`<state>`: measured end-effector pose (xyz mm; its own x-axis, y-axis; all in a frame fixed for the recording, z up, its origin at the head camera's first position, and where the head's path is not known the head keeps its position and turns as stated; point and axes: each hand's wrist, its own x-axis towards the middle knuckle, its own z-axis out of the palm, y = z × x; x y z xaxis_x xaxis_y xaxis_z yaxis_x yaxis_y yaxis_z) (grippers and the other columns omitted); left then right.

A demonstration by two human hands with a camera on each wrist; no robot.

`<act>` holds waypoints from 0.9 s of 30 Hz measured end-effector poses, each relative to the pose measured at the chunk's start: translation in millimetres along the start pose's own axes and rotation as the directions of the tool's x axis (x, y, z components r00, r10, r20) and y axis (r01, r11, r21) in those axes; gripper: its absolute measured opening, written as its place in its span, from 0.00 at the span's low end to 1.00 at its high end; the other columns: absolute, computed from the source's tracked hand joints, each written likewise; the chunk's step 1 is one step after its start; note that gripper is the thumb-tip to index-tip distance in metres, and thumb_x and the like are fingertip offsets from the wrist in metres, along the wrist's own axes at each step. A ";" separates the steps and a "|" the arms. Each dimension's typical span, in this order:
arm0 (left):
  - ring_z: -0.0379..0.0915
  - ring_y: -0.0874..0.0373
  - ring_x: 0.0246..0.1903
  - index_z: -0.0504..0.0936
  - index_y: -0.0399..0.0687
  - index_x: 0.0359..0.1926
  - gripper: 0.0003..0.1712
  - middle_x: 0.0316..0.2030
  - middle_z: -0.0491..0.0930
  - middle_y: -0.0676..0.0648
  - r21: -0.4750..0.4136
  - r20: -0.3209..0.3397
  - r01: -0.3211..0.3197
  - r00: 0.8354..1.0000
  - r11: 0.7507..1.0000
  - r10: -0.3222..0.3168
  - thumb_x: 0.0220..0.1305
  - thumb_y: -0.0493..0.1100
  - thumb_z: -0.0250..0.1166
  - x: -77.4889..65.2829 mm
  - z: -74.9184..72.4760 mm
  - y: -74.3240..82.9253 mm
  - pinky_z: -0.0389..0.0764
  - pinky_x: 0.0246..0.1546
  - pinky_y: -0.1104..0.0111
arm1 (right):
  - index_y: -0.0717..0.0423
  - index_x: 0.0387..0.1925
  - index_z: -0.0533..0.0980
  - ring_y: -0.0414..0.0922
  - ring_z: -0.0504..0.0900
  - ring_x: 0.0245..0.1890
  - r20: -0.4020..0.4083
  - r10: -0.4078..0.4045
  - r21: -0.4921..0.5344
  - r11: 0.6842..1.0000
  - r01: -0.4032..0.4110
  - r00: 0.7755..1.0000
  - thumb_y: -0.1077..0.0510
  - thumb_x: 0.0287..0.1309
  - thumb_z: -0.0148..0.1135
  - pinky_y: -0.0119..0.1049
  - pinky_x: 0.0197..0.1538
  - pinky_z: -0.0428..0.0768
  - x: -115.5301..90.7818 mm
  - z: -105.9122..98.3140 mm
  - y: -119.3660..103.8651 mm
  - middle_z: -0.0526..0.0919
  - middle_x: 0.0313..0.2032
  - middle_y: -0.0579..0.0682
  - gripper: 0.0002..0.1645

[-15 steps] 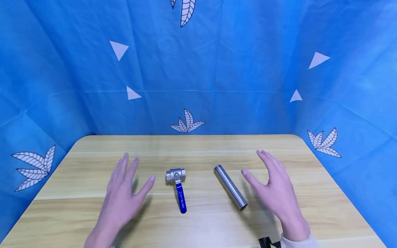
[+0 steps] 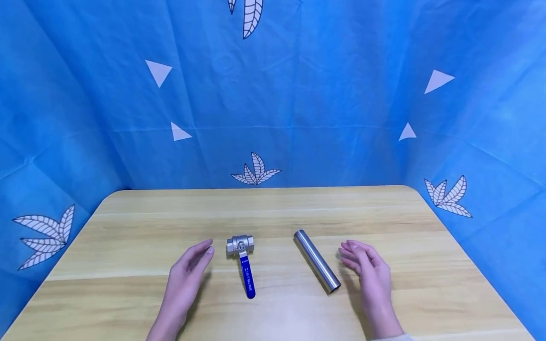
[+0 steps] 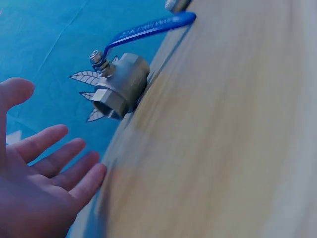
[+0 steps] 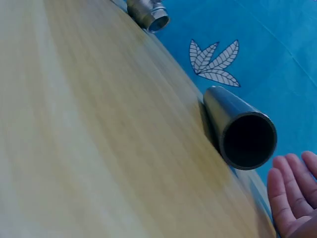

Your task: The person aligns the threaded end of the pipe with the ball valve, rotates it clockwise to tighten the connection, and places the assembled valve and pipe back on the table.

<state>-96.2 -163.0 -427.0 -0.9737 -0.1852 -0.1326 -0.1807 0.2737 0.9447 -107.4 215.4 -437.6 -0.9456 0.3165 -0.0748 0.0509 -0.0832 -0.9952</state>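
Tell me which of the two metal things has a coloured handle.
The valve, nearer the left hand: its handle is blue, whereas the pipe is a plain metal tube without one.

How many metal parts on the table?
2: blue-handled valve, nearer the left hand; metal tube, nearer the right hand. Any beneath the hands would be hidden.

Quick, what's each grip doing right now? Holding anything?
Left grip: open, holding nothing, beside the valve.
Right grip: open, holding nothing, beside the pipe.
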 end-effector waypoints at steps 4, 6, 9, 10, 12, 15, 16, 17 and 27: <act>0.74 0.60 0.71 0.75 0.55 0.75 0.31 0.75 0.75 0.48 -0.089 0.015 0.008 1.000 0.996 -0.007 0.79 0.62 0.61 6.3 1.6 -5.2 0.72 0.60 0.86 | 0.67 0.63 0.75 0.44 0.91 0.52 -0.005 0.026 0.074 0.997 -0.025 1.000 0.50 0.82 0.56 0.35 0.58 0.89 0.4 1.1 7.5 0.91 0.52 0.49 0.24; 0.74 0.68 0.67 0.75 0.56 0.74 0.30 0.75 0.75 0.50 -0.128 0.034 0.017 0.999 0.992 -0.012 0.79 0.60 0.62 9.2 2.6 -7.3 0.73 0.59 0.87 | 0.67 0.61 0.76 0.44 0.92 0.51 -0.002 0.030 0.077 0.997 -0.029 1.000 0.51 0.82 0.57 0.35 0.58 0.89 0.0 1.5 9.1 0.91 0.51 0.50 0.23; 0.73 0.76 0.64 0.75 0.56 0.75 0.30 0.75 0.75 0.51 -0.142 0.053 0.026 0.998 0.990 -0.019 0.79 0.59 0.63 13.1 4.0 -11.1 0.71 0.59 0.87 | 0.67 0.59 0.77 0.43 0.92 0.50 0.009 0.023 0.048 0.999 -0.024 1.000 0.52 0.81 0.57 0.34 0.57 0.89 0.3 2.3 9.8 0.91 0.49 0.50 0.21; 0.73 0.76 0.65 0.75 0.57 0.75 0.30 0.75 0.75 0.51 -0.144 0.059 0.025 0.998 0.989 -0.017 0.79 0.59 0.63 14.4 4.4 -12.4 0.70 0.59 0.88 | 0.67 0.59 0.77 0.43 0.92 0.49 0.009 0.020 0.032 0.999 -0.020 1.000 0.53 0.81 0.58 0.34 0.57 0.89 1.0 2.5 9.9 0.91 0.49 0.49 0.20; 0.72 0.69 0.69 0.74 0.56 0.76 0.31 0.76 0.74 0.50 -0.152 0.070 0.015 0.998 0.988 -0.004 0.78 0.57 0.64 17.8 5.5 -14.4 0.70 0.60 0.88 | 0.67 0.58 0.78 0.42 0.92 0.48 0.001 0.017 0.000 1.000 -0.017 1.000 0.53 0.81 0.59 0.33 0.56 0.89 3.0 3.6 9.4 0.92 0.48 0.49 0.20; 0.69 0.53 0.76 0.71 0.54 0.78 0.32 0.78 0.71 0.45 -0.137 0.107 0.002 0.994 0.991 0.013 0.78 0.52 0.64 19.7 6.6 -16.1 0.71 0.61 0.86 | 0.65 0.57 0.79 0.41 0.91 0.44 -0.021 0.028 -0.077 0.997 -0.029 0.999 0.53 0.79 0.62 0.31 0.53 0.89 3.3 3.8 7.8 0.93 0.45 0.46 0.19; 0.68 0.48 0.77 0.69 0.54 0.79 0.33 0.79 0.69 0.43 -0.123 0.123 -0.001 0.992 0.992 0.017 0.79 0.51 0.64 20.3 6.9 -16.6 0.73 0.64 0.83 | 0.64 0.58 0.80 0.40 0.91 0.43 -0.022 0.035 -0.103 0.994 -0.037 0.999 0.53 0.77 0.63 0.30 0.51 0.89 3.6 3.9 7.6 0.92 0.44 0.45 0.19; 0.66 0.45 0.78 0.68 0.54 0.80 0.34 0.80 0.67 0.41 -0.105 0.137 -0.004 0.990 0.994 0.018 0.79 0.50 0.64 20.8 7.0 -16.8 0.74 0.68 0.78 | 0.63 0.58 0.80 0.40 0.90 0.42 -0.021 0.041 -0.134 0.990 -0.043 0.999 0.53 0.76 0.65 0.29 0.49 0.89 3.8 4.1 7.6 0.92 0.43 0.44 0.19; 0.61 0.34 0.80 0.64 0.61 0.82 0.46 0.82 0.63 0.41 0.063 0.175 0.017 0.984 0.998 -0.028 0.69 0.51 0.75 25.3 10.7 -10.8 0.68 0.78 0.42 | 0.56 0.57 0.83 0.37 0.86 0.42 0.047 -0.002 -0.363 0.932 0.019 0.999 0.52 0.66 0.76 0.26 0.48 0.85 0.5 7.0 13.9 0.91 0.43 0.42 0.22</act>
<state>-120.3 -160.6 -443.8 -0.9775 -0.0244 -0.2096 -0.2059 0.3290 0.9216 -109.4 207.8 -451.1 -0.9599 0.2714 -0.0702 0.1463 0.2715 -0.9513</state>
